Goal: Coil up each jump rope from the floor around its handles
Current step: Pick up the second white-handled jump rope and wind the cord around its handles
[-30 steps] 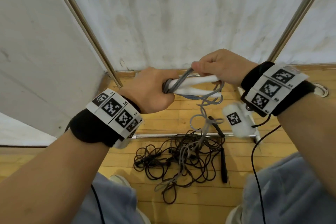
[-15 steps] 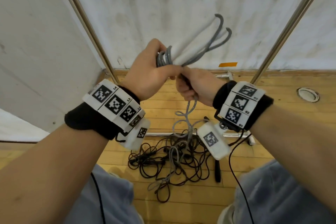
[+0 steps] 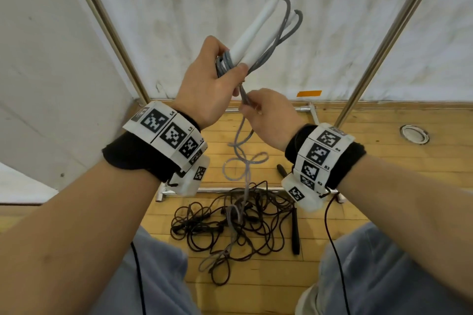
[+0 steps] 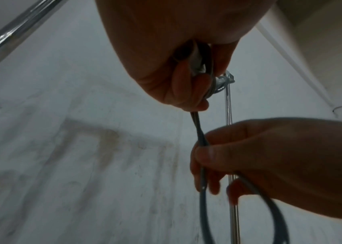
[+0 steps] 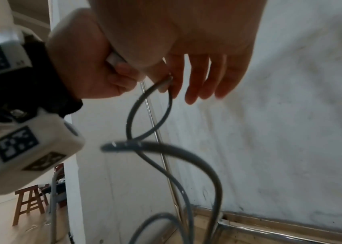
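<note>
The two white handles [image 3: 252, 33] are held together in the left hand [image 3: 207, 84], now tipped up toward 1 o'clock; a second ago they lay flat. The grey rope [image 3: 243, 151] is pinched just below by the right hand [image 3: 268, 117], other fingers loose. A few turns are wound on. Much rope still hangs to the floor [image 3: 384, 161], onto the black rope [image 3: 230, 225] pile at 6 o'clock.
</note>
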